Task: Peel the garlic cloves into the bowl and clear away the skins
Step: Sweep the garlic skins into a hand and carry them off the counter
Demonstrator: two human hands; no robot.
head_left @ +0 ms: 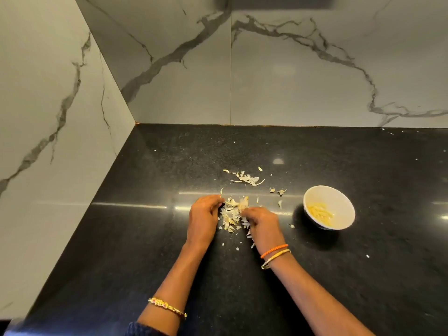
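Both hands mid-counter, well off back wall. Left hand [203, 214] curled round edge of heap of papery pale garlic skins [231, 214], corralling it. Right hand [261, 224] fingers bent into heap, seemingly pinching skin or clove, tips hidden. Small white round bowl [339, 202] of peeled yellow cloves [320, 213] waits nearby toward counter's right edge for short drops. Stray skins [247, 178] behind heap on black speckled stone counter [145, 238].

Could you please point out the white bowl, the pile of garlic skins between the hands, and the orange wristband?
white bowl [344, 204]: head view, on the bare inner wall.
pile of garlic skins [231, 214]: head view, on the middle of the heap.
orange wristband [274, 250]: head view, on the cord across the right wrist.
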